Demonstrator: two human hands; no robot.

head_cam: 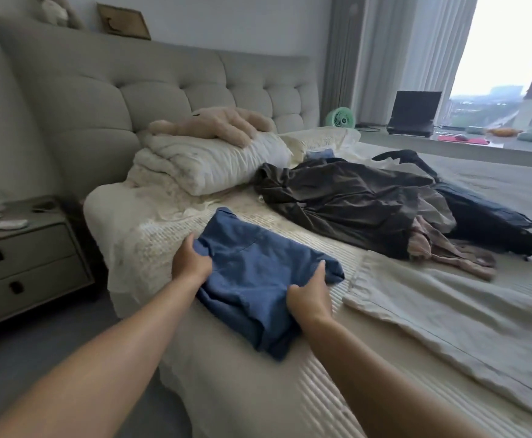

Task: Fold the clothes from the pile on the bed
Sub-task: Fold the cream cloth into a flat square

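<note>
Blue garment (258,279) folded on near bed (258,390) edge, left hand (191,262) gripping its left side, right hand (309,294) pinching its right edge, dark pile (369,203) well behind, pillow (214,162) at headboard

A wide bed (258,390) with a ribbed cream cover fills the room. Behind the bed stands a tall grey tufted headboard (106,99), with a framed picture (124,22) leaning on its top ledge against the pale wall. Left of the bed sits a grey two-drawer nightstand (27,263) on grey floor. Right of the headboard hang pale curtains (394,52) beside a large window (508,58) giving hazy daylight. On the sill beyond the bed stand a green fan (340,117) and an open laptop (415,112).
</note>
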